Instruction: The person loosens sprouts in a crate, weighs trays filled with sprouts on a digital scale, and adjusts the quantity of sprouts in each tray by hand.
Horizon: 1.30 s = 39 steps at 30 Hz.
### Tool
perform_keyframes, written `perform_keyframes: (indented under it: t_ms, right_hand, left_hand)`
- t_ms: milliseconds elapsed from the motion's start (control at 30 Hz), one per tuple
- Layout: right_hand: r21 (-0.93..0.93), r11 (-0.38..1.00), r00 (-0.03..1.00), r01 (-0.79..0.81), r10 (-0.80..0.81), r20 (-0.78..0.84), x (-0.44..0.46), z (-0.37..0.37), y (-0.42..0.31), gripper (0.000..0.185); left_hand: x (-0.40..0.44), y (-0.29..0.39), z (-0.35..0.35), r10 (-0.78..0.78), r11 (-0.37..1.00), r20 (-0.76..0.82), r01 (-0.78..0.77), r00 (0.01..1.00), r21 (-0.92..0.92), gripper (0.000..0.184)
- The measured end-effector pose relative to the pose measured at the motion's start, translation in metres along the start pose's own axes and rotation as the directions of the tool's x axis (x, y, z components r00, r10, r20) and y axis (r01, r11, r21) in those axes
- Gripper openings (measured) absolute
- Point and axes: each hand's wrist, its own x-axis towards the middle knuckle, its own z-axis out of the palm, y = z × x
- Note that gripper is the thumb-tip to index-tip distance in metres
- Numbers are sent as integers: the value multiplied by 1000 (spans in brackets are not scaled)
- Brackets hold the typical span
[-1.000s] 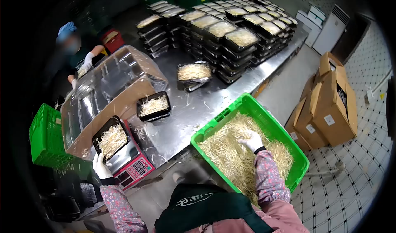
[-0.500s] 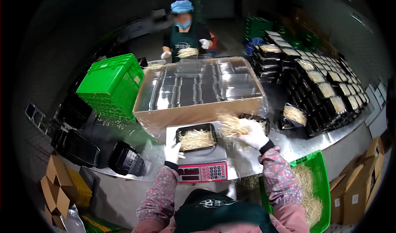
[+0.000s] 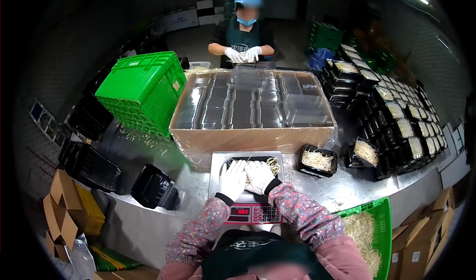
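Both white-gloved hands lie side by side on a black tray (image 3: 274, 164) of pale sprouts, which stands on a scale (image 3: 214, 173) with a red keypad panel. My left hand (image 3: 233, 180) covers the tray's left part, fingers flat and pointing away from me. Beside it my right hand (image 3: 258, 177) presses down with its fingers outstretched. Sprouts show at the tray's right end; the rest is hidden under the gloves. The display reads 0.00. Right of the scale sits another filled black tray (image 3: 318, 160).
Behind the scale stands a carton (image 3: 248, 140) of clear lids. A green crate (image 3: 144, 89) is at left, near empty black trays (image 3: 152, 186). Stacked filled trays (image 3: 396, 126) are at right, above a green bin (image 3: 384, 230) of sprouts. A co-worker (image 3: 243, 37) stands opposite.
My right hand has moved left from beside the scale onto the tray, and its clump of sprouts is no longer seen there. My left hand has shifted from the tray's edge onto it. The view has turned left.
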Motion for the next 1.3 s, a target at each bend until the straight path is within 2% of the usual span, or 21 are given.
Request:
perform_keyframes:
  t_ms: [67,167,233,300,367,467,500,533,567,700,767,833,900,933,967,1033,1067,1167,1233,1267,1300]
  right_hand:
    - [13,1000,999,-16,15,35,1,-1,1,67]
    - [94,995,1000,28,-26,-14,2,4,13,71]
    - [336,942,982,-17,-48,184,6,-17,25,88]
    - [508,861,980,21,-117,159,-1,-28,45,100]
    - [540,839,979,72,-162,122,-14,-61,62,93]
    - [689,724,993,-28,-61,104,-42,-96,95,85]
    - [655,756,999,-23,-11,47,-54,-102,109,81]
    - [667,741,996,-83,81,34,-65,-117,115,77]
    - [766,634,987,-106,163,2,-76,-116,129,76]
    - [653,747,928,-121,319,-193,-90,-80,173,78]
    - [489,869,935,-72,229,-270,-72,-86,145,86]
    - [407,908,944,-96,212,-251,-45,-74,105,93]
    - [315,941,975,-125,175,-134,-20,-59,68,98]
    - [233,955,982,-186,179,51,-11,-63,54,100]
    - [111,979,975,-172,152,163,-5,-61,51,99]
    - [65,986,944,-156,130,304,-7,-63,60,98]
    - [97,985,955,-144,113,274,-13,-50,73,98]
    - [96,980,945,-172,136,298,-29,-59,88,73]
    - [40,990,964,-135,122,236,-31,-54,80,41]
    - [54,993,988,-109,102,117,-33,-48,75,23]
    - [58,989,986,-139,133,96,-31,-34,79,19]
  left_hand:
    - [1,3,3,-12,997,31,10,999,82,44]
    - [5,10,-2,-68,997,28,66,997,50,44]
    - [4,16,-7,-77,997,3,77,997,26,43]
    - [0,11,-8,-88,995,17,89,996,-46,43]
    - [-3,8,-11,-107,970,-65,89,992,-226,44]
    - [1,9,-39,-215,884,-128,138,968,-446,44]
    - [0,2,-41,-275,821,-174,137,946,-554,43]
    - [0,-2,-56,-310,813,-189,156,932,-561,42]
    - [-1,-11,-69,-285,865,-212,156,935,-477,42]
    - [6,-32,-98,-291,925,-253,203,923,-321,41]
    - [25,-12,-95,-315,899,-192,227,929,-374,43]
    - [37,-6,-62,-138,980,-148,114,979,-162,44]
    - [43,7,-30,-2,998,4,2,1000,70,45]
    - [42,32,-47,73,991,122,-86,990,103,48]
    - [35,34,-38,136,990,116,-138,984,13,53]
    - [19,42,-35,190,981,145,-194,971,21,57]
    - [15,42,-37,145,989,181,-148,973,5,60]
    - [21,32,-33,97,995,260,-83,961,-64,69]
    - [28,29,-28,75,996,292,-59,953,-61,69]
    - [31,29,-27,81,996,288,-69,954,-50,69]
    - [33,30,-26,85,996,285,-78,955,-38,68]
